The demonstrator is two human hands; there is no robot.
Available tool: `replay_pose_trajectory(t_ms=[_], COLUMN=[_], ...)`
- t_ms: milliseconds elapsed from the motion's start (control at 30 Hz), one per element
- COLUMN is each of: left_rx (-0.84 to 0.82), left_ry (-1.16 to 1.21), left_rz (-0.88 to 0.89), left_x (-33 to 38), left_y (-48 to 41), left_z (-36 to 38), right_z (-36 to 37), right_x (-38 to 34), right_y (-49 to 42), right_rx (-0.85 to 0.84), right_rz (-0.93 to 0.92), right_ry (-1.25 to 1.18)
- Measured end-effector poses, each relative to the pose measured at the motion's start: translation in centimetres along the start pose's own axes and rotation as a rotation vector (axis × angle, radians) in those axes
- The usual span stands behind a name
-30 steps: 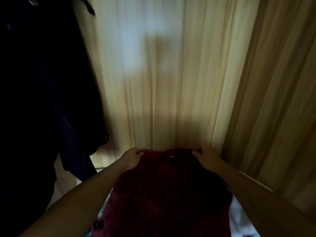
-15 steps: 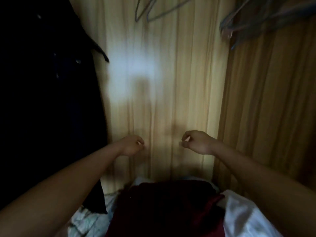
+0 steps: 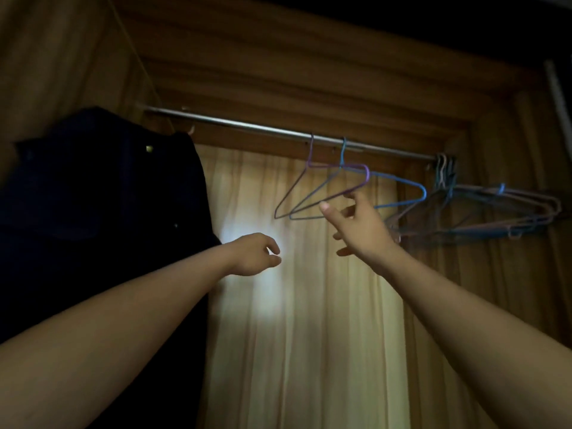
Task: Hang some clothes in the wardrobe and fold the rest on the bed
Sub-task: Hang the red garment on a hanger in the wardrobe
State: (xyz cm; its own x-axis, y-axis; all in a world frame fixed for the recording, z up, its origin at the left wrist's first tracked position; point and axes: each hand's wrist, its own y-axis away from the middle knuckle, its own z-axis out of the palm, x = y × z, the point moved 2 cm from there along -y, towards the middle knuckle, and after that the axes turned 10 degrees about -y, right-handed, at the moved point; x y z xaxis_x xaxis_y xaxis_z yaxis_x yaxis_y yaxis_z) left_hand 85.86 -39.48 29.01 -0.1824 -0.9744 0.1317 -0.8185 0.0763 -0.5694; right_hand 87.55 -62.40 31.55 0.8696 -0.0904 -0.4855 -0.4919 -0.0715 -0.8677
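Dark garment (image 3: 108, 212) hangs at the left end of the rail (image 3: 247, 126), inside the wardrobe (image 3: 309, 72). So dark that only its outline and a small pale button near the top can be made out; what kind of garment it is I cannot tell. Its lower part is hidden behind the left forearm and cut off by the frame edge.

Two wire hangers are on the middle of the rail, both bare: a purple hanger (image 3: 367, 176) and, just beside it to the right, a blue hanger (image 3: 399, 179). Their wires cross, so the lower bars are hard to separate.

Right hand (image 3: 362, 230) is raised under them, fingers spread wide, thumb out to the left. The topmost fingertip is at the purple hanger's right bend; whether it touches the wire I cannot tell. Nothing is gripped.

Left hand (image 3: 253, 255) is lower and well apart from the hangers, near the garment's edge, fingers loosely curled, holding nothing.

A bunch of hangers (image 3: 495, 218) is crowded at the rail's right end, tilted sideways, tangled and blurred; no count possible.

Behind everything is a pale curtain (image 3: 309, 320), with a bright patch between the two hands. Brown wood surrounds the opening; the upper right corner is black and unreadable.
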Motion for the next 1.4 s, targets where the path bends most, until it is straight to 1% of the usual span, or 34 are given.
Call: replay_pose_trajectory(t_ms=[167,333,433,567,700,767,833,867,933,967,1000,1033,1133,1200,1267,1333,1367,1400], left_rx=[0.057,0.091,0.13,0.19,0.295,0.281,0.202,0.144,0.004,-0.067,-0.114,-0.149,-0.28,-0.362,-0.399,-0.412,-0.424,-0.439], left_ry=[0.072,0.057,0.095,0.159,0.196,0.23,0.285,0.361,0.647,0.832,0.969,1.028,1.13,1.173,1.166,1.101,1.045,0.982], left_rz=[-0.029,-0.032,-0.032,-0.036,-0.094,-0.134,-0.156,-0.165,-0.198,-0.2,-0.199,-0.206,-0.248,-0.279,-0.337,-0.375,-0.38,-0.377], left_x=[-0.6,-2.1,-3.2,-4.8,-5.6,-5.5,-4.8,-4.4,-3.8,-3.8,-4.0,-4.2,-5.0,-4.8,-4.6,-4.8,-4.9,-4.9], left_y=[0.8,1.5,1.3,0.5,-0.6,-0.7,-0.2,0.3,1.6,2.2,2.8,3.5,5.2,6.2,7.3,8.4,9.0,9.7], left_z=[-3.0,-4.3,-4.5,-3.7,-2.4,-1.4,0.6,1.8,4.7,6.3,8.0,9.7,15.6,19.5,22.7,25.4,26.6,27.7], right_z=[1.7,2.2,1.6,0.2,-1.0,-1.4,-1.4,-1.2,-1.0,-1.1,-1.2,-1.4,-1.2,-0.6,-0.1,-0.4,-0.6,-0.9], right_x=[-4.2,-5.5,-5.9,-6.3,-5.3,-3.9,-1.6,-0.2,3.5,5.7,7.9,10.4,17.4,21.5,25.1,28.2,29.6,31.1], right_y=[-3.6,-6.0,-6.9,-7.3,-6.2,-5.0,-3.2,-2.2,0.4,1.9,3.6,5.3,10.6,13.9,17.4,20.9,22.9,24.9], right_rx=[0.178,0.305,0.306,0.269,0.313,0.318,0.266,0.221,0.141,0.121,0.111,0.108,0.055,-0.014,-0.106,-0.264,-0.385,-0.574], right_rz=[0.031,-0.051,-0.047,-0.086,-0.07,-0.038,0.025,0.068,0.19,0.257,0.33,0.405,0.601,0.738,0.864,0.979,1.019,1.018], right_ry=[-0.323,-0.5,-0.546,-0.612,-0.651,-0.642,-0.646,-0.656,-0.668,-0.677,-0.69,-0.693,-0.604,-0.542,-0.53,-0.49,-0.391,-0.173])
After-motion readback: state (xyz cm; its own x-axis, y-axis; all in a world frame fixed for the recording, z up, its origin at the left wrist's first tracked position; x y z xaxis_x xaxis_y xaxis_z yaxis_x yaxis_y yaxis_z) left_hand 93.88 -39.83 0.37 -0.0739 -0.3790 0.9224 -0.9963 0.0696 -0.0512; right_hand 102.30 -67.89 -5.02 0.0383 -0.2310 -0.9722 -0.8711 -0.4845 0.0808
